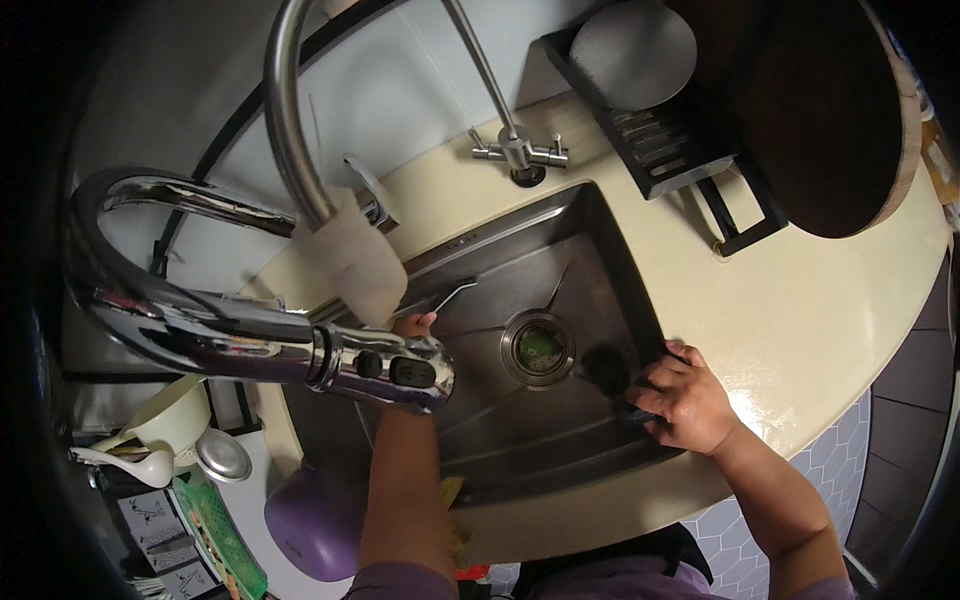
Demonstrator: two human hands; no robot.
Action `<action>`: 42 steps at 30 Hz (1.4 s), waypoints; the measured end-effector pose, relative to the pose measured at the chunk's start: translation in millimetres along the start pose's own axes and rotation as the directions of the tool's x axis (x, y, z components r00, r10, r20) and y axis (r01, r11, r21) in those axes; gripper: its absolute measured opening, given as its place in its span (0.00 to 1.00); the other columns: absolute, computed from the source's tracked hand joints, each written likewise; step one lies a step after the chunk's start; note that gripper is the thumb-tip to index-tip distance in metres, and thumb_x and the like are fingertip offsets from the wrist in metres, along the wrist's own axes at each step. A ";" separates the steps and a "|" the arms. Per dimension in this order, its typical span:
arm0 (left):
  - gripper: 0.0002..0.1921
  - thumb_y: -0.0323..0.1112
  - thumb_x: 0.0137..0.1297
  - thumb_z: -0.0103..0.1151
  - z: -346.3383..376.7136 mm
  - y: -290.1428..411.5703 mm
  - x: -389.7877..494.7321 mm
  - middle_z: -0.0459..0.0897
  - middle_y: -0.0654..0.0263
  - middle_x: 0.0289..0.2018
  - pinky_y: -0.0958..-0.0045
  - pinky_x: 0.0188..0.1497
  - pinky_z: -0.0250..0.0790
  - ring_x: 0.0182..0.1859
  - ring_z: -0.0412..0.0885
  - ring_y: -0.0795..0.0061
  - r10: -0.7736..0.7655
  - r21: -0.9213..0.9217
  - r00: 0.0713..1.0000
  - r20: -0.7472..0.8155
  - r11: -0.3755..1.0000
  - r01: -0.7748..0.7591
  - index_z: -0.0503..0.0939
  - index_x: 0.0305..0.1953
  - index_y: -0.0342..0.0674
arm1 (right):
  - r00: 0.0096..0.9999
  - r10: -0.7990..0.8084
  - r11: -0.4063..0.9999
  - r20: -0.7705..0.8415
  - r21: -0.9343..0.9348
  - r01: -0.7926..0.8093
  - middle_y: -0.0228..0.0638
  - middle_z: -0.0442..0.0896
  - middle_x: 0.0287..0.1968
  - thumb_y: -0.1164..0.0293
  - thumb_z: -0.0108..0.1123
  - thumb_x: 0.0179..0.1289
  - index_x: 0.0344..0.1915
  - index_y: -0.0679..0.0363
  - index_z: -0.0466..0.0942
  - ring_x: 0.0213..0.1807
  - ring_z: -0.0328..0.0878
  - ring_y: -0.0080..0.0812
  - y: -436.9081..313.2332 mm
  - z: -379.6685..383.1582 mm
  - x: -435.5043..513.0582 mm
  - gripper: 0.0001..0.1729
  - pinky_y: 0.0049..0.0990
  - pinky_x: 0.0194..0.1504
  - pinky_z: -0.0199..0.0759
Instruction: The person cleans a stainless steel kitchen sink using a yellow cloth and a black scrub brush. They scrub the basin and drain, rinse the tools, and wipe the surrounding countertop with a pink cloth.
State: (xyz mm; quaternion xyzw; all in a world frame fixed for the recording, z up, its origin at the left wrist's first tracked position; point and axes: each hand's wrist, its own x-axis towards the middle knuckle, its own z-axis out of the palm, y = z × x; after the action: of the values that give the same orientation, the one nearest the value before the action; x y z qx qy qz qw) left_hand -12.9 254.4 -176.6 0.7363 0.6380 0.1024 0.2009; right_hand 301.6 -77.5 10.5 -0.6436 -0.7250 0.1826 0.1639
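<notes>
A stainless steel sink (480, 450) lies before me, with green matter in its drain strainer (540, 349). My left hand (415, 324) is partly hidden behind the chrome faucet head (405, 371); a thin, pale-handled tool with a dark end (454, 294), perhaps a small brush, extends from its fingers over the sink. At the sink's right wall, the fingers of my right hand (682, 397) are curled round a dark object (636, 412), mostly covered and too dark to name. A round dark patch, possibly a shadow, shows on the sink floor beside it.
A second spout with a pale cloth-like cover (356, 259) hangs above the sink's left side. Behind stands a slim tap (517, 150). A black rack (660, 169) and large round board (825, 112) occupy the back right. Left are a purple container (315, 525) and green basket (217, 532).
</notes>
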 end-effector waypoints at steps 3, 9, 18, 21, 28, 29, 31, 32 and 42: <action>0.15 0.41 0.57 0.68 21.7 -24.4 10.6 0.81 0.57 0.24 0.63 0.34 0.67 0.26 0.75 0.65 0.318 -0.255 0.945 -0.077 0.910 -0.327 0.84 0.33 0.33 | 1.000 0.000 1.000 0.003 0.013 0.000 0.27 0.76 0.38 0.65 0.72 0.35 0.42 0.46 0.82 0.48 0.74 0.31 1.5 1.9 -0.3 0.26 0.39 0.66 0.55; 0.13 0.46 0.60 0.63 37.4 -87.1 6.8 0.74 0.66 0.26 0.63 0.27 0.66 0.26 0.74 0.69 -0.147 -0.364 0.988 0.048 0.918 0.155 0.80 0.34 0.42 | 1.000 0.007 1.000 -0.020 -0.011 -0.007 0.27 0.76 0.39 0.65 0.72 0.35 0.42 0.46 0.81 0.48 0.74 0.32 -0.7 3.0 0.5 0.26 0.39 0.66 0.55; 0.02 0.32 0.67 0.55 13.7 62.5 -81.8 0.68 0.69 0.24 0.74 0.22 0.60 0.23 0.64 0.77 -0.321 -0.770 0.707 0.631 -0.371 0.519 0.76 0.37 0.42 | 0.997 0.061 0.984 0.045 -0.172 -0.052 0.35 0.78 0.40 0.67 0.70 0.36 0.42 0.49 0.80 0.50 0.74 0.37 -18.1 14.6 12.6 0.25 0.40 0.63 0.56; 0.03 0.32 0.68 0.54 -25.2 123.2 -101.9 0.68 0.71 0.24 0.73 0.25 0.62 0.24 0.65 0.77 -0.269 -0.738 0.738 0.619 -0.520 0.430 0.77 0.36 0.41 | 0.931 0.203 0.969 0.303 -0.196 -0.147 0.40 0.78 0.44 0.64 0.69 0.46 0.49 0.54 0.79 0.54 0.73 0.41 -38.6 30.7 32.1 0.26 0.42 0.62 0.59; 0.12 0.41 0.69 0.54 -84.9 145.6 -226.8 0.73 0.69 0.24 0.68 0.30 0.68 0.24 0.72 0.74 -0.341 -0.836 0.764 0.548 -0.269 0.479 0.80 0.42 0.39 | 0.850 0.225 0.722 0.477 0.504 -0.474 0.50 0.77 0.53 0.62 0.59 0.64 0.58 0.57 0.74 0.55 0.76 0.45 -61.1 83.8 88.0 0.23 0.40 0.53 0.72; 0.12 0.41 0.70 0.53 -95.5 135.7 -239.9 0.74 0.67 0.25 0.67 0.30 0.68 0.24 0.73 0.71 -0.327 -0.837 0.772 0.546 -0.176 0.518 0.80 0.44 0.39 | 0.846 0.225 0.694 0.484 0.530 -0.487 0.51 0.76 0.55 0.62 0.57 0.65 0.58 0.57 0.73 0.54 0.77 0.46 -55.5 92.2 90.4 0.23 0.39 0.52 0.73; 0.13 0.41 0.71 0.51 -123.5 104.2 -260.3 0.77 0.62 0.27 0.64 0.33 0.71 0.26 0.77 0.63 -0.347 -0.837 0.882 0.319 0.332 0.434 0.78 0.47 0.39 | 0.724 0.407 0.887 0.557 -0.052 -0.459 0.53 0.79 0.50 0.57 0.61 0.61 0.57 0.60 0.73 0.52 0.78 0.50 -40.5 111.4 87.2 0.27 0.42 0.50 0.74; 0.13 0.40 0.71 0.50 -138.6 86.1 -269.1 0.79 0.59 0.28 0.62 0.34 0.72 0.28 0.80 0.58 -0.276 -0.673 0.957 0.085 0.693 0.259 0.77 0.49 0.39 | 0.725 0.444 0.896 0.527 -0.280 -0.346 0.53 0.80 0.48 0.55 0.63 0.59 0.56 0.61 0.73 0.50 0.79 0.51 -30.7 122.4 85.9 0.30 0.44 0.49 0.74; 0.12 0.34 0.66 0.55 -167.4 -28.1 -328.6 0.80 0.59 0.33 0.60 0.35 0.73 0.36 0.81 0.58 -0.129 -0.059 0.916 -0.379 0.992 0.115 0.77 0.47 0.37 | 0.948 -0.046 0.799 0.314 -0.558 0.223 0.52 0.69 0.56 0.70 0.55 0.59 0.53 0.56 0.73 0.50 0.74 0.48 33.2 169.6 145.7 0.20 0.40 0.49 0.72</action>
State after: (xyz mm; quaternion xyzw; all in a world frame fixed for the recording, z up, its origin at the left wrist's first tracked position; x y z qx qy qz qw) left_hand -160.5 -37.2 -3.6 0.6572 0.7077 0.2425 0.0919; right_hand 233.2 61.5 -154.1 -0.5756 -0.8058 0.0282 -0.1365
